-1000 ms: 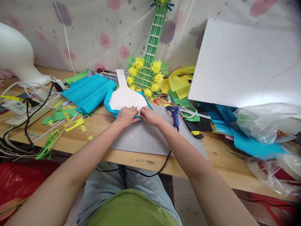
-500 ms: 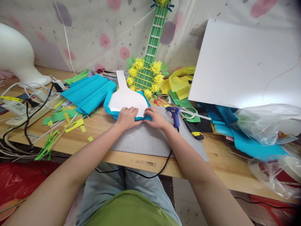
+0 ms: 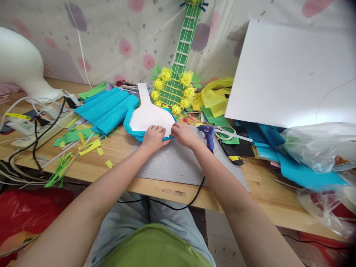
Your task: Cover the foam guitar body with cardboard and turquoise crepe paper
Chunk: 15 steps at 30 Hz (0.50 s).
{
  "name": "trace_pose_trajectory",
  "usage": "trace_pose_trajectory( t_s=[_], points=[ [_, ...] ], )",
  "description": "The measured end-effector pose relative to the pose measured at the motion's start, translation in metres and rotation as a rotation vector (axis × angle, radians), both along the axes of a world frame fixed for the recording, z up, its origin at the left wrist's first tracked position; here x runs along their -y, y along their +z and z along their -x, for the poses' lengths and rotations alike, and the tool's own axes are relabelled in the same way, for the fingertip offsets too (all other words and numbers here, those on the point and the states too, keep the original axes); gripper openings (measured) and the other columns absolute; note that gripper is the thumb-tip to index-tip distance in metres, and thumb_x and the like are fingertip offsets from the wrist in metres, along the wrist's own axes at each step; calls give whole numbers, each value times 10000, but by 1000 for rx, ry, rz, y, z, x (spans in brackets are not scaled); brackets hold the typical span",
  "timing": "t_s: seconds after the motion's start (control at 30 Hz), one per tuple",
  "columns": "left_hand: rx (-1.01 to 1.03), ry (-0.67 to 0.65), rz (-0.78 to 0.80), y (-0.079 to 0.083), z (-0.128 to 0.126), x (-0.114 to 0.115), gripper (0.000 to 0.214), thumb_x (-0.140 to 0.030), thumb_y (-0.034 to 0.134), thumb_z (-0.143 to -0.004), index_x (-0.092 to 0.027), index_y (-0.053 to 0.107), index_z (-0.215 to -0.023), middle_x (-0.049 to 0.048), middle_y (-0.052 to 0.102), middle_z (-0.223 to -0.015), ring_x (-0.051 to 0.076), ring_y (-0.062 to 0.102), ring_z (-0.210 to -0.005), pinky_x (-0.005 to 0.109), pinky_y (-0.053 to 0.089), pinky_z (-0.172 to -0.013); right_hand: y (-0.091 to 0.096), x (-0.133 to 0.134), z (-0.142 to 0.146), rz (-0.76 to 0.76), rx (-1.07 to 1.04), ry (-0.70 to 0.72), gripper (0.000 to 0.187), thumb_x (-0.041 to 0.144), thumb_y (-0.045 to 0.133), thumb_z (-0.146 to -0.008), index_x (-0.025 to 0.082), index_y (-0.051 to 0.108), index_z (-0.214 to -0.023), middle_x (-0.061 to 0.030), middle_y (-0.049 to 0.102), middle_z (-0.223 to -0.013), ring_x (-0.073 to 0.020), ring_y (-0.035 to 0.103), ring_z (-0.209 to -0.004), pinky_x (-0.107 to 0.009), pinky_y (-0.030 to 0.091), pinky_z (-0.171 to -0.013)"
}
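A white instrument-shaped cutout [image 3: 151, 118] with a straight neck lies on the table, its neck pointing away from me. Blue crepe paper [image 3: 128, 124] wraps up around the edge of its rounded body. My left hand [image 3: 154, 139] presses on the lower edge of the body, fingers curled over the cutout and thumb along the near side. At the lower right edge, my right hand [image 3: 183, 134] is closed with its fingertips pinching the blue paper against the rim. Both hands sit close together, partly hiding the paper fold. Under them lies a grey cutting mat [image 3: 169, 167].
A blue glue gun [image 3: 207, 135] lies right of my hands, with a yellow-black cutter [image 3: 236, 160] beyond it. Folded blue crepe paper [image 3: 107, 109] is at left. A green paper guitar with yellow flowers [image 3: 174, 87] leans at the back. A white board [image 3: 289, 74] stands right.
My right hand has moved slightly up along the cutout's right edge. The blue fold between the hands is now mostly covered. My left hand stays on the lower edge.
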<state>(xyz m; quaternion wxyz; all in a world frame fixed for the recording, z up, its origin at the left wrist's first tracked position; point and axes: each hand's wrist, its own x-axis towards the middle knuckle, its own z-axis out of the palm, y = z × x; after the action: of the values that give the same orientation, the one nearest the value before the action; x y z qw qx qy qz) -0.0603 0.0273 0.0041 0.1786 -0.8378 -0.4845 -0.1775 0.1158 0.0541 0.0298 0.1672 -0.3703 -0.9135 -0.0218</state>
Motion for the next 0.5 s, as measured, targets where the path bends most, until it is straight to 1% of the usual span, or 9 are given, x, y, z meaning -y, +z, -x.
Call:
trace_pose_trajectory(
  t_s=[0.2, 0.33, 0.43, 0.5],
  points=[
    [38, 47, 19, 2, -3, 4, 424, -494, 529, -794, -136, 620, -1001, 115, 617, -949, 258, 531, -916, 394, 348, -839, 5, -11, 9, -8, 123, 54, 108, 142, 516, -847, 115, 620, -844, -102, 572, -933, -198, 487, -914, -296, 366, -786],
    [47, 113, 59, 7, -13, 6, 450, -522, 542, -779, -121, 627, -965, 124, 613, -927, 266, 528, -919, 405, 343, -861, 5, -12, 11, -9, 159, 55, 118, 136, 510, -846, 109, 624, -843, -103, 569, -932, -197, 481, -915, -296, 366, -785],
    [27, 166, 91, 9, -21, 5, 407, -473, 557, -788, -101, 629, -938, 139, 603, -910, 281, 526, -914, 409, 363, -817, 4, -11, 10, 7, 153, 43, 130, 121, 492, -849, 110, 621, -855, -105, 566, -945, -190, 484, -913, -291, 370, -778],
    [15, 171, 105, 9, -25, 3, 370, -429, 575, -787, -98, 627, -945, 149, 597, -914, 293, 520, -920, 413, 375, -782, 3, -11, 9, 14, 133, 33, 134, 118, 485, -852, 117, 618, -862, -105, 566, -956, -188, 488, -915, -290, 375, -778]
  ],
)
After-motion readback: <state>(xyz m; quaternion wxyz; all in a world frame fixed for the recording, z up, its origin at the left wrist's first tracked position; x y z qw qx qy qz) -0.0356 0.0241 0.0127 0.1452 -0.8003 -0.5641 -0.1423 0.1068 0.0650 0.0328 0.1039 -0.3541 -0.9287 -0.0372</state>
